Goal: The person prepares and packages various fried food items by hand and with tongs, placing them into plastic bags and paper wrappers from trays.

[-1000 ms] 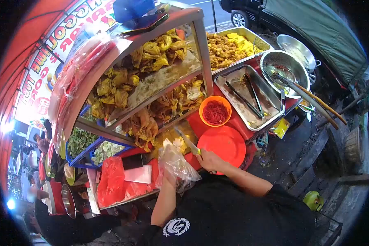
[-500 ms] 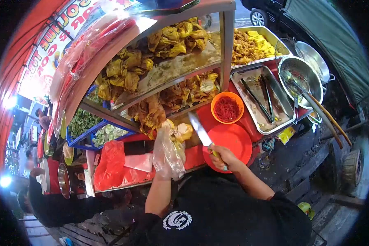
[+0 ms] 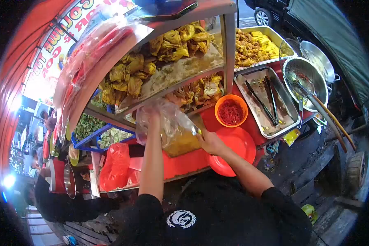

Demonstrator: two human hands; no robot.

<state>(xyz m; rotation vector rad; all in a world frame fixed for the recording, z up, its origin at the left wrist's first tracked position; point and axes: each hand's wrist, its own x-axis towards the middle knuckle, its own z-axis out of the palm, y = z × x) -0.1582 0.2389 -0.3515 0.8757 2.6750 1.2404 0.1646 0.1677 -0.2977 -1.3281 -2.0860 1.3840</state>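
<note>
A clear plastic bag (image 3: 170, 123) covers my left hand (image 3: 153, 117), which reaches to the lower shelf of the glass display case (image 3: 229, 53). Its fingers are blurred behind the plastic, so I cannot see whether they hold anything. My right hand (image 3: 212, 143) is closed around the handle of a knife (image 3: 189, 125), whose blade points up and left over the cutting board (image 3: 182, 145). Pieces of yellow chicken (image 3: 207, 92) lie on the lower shelf near my left hand. Beneath my right forearm is a red plate (image 3: 235, 147).
An orange bowl of red shreds (image 3: 230, 112) sits beside a metal tray (image 3: 258, 119) with black tongs (image 3: 272, 100). Farther right is a strainer (image 3: 305, 80). Red plastic bags (image 3: 114, 166) and a blue basket (image 3: 84, 141) are at left. Another person's dark sleeve (image 3: 65, 201) shows at lower left.
My left hand has moved up and left from over the board to the lower shelf; the chicken piece it held no longer shows there. My right hand, with the knife, has shifted slightly up and left.
</note>
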